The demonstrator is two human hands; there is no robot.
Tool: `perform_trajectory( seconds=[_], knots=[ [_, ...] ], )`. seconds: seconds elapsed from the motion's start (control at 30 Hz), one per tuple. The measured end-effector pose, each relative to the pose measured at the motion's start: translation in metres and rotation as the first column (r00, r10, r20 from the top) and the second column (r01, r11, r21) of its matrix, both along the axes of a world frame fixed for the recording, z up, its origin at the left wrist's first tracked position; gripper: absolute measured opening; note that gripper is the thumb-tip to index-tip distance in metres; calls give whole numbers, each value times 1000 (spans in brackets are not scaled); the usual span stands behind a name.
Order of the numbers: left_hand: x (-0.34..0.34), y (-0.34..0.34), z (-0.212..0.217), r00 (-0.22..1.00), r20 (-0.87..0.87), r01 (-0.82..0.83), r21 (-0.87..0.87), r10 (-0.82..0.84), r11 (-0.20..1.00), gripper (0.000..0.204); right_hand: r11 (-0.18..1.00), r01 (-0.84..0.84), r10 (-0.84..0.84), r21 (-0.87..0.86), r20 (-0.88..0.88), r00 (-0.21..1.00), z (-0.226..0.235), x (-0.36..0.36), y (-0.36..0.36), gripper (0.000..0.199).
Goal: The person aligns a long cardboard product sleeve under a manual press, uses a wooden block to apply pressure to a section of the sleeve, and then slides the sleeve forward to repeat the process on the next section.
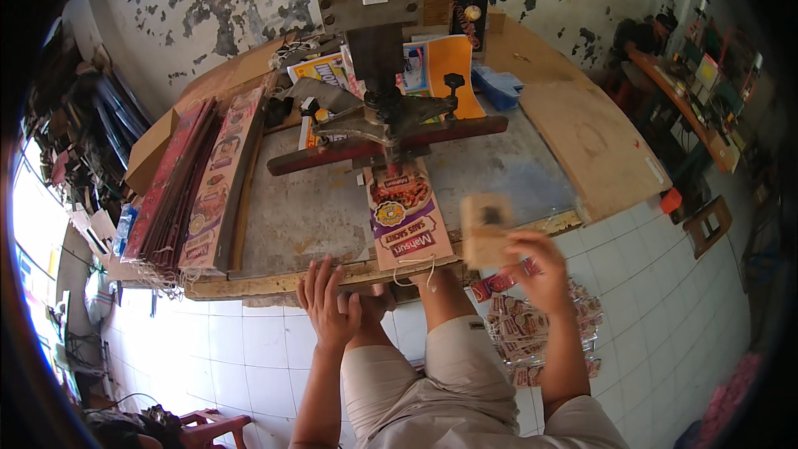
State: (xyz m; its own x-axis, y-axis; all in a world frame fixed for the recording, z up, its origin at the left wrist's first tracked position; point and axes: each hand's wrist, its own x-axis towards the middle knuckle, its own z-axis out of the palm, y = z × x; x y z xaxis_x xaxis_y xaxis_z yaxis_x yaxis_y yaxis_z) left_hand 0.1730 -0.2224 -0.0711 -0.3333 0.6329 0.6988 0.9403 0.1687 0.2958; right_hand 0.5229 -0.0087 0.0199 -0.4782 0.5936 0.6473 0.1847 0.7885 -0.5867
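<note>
Showing a worktable [283, 229] with a press, the view looks down past two bare hands. A printed card strip [409, 212] lies on the tabletop, its far end at the red-edged press bar [470, 128] and its near end, with a pale cord [416, 263], at the front edge. The right hand [542, 270] grips a tan block [487, 231] by its right side, fingers bent against it, to the right of the strip. The left hand [329, 303] is empty as far as can be seen, its fingers spread near the front edge. The block is probably rigid and fairly light, best held by its opposite sides; the strip looks thin, light, smooth and easily creased, best taken flat by both long edges, clear of the cord. Motion blur obscures the block's outline and the dark patch on its face, so its material is uncertain. A hazy bluish patch beyond it cannot be identified. The bar hides the strip's far end, and whether it presses there cannot be told. Whether the left fingertips touch the table is likewise unclear.
</note>
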Motion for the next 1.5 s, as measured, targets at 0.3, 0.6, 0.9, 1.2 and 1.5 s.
perform_trajectory(
  seconds=[0.3, 0.6, 0.9, 1.2, 1.5],
  knots=[
    [-10, 13, -83, 987, -106, -104, 133, 118, 986, 64, 786, 617, -608, 40, -130, 783, -32, 112, 146, 30],
    [-12, 15, -95, 981, -125, -127, 167, 149, 978, 60, 588, 765, -772, 263, -99, 628, -63, 88, 132, 37],
    [-16, 18, -97, 969, -190, -119, 187, 155, 975, 63, 673, 643, -612, 365, -214, 761, -143, -17, 77, 59],
    [-17, 27, -101, 961, -204, -128, 262, 184, 956, 61, 688, 618, -600, 379, -181, 779, -142, -12, 73, 57],
    [-21, 30, -106, 956, -224, -120, 281, 187, 952, 63, 692, 598, -574, 404, -194, 796, -139, -9, 76, 53]
  ],
)
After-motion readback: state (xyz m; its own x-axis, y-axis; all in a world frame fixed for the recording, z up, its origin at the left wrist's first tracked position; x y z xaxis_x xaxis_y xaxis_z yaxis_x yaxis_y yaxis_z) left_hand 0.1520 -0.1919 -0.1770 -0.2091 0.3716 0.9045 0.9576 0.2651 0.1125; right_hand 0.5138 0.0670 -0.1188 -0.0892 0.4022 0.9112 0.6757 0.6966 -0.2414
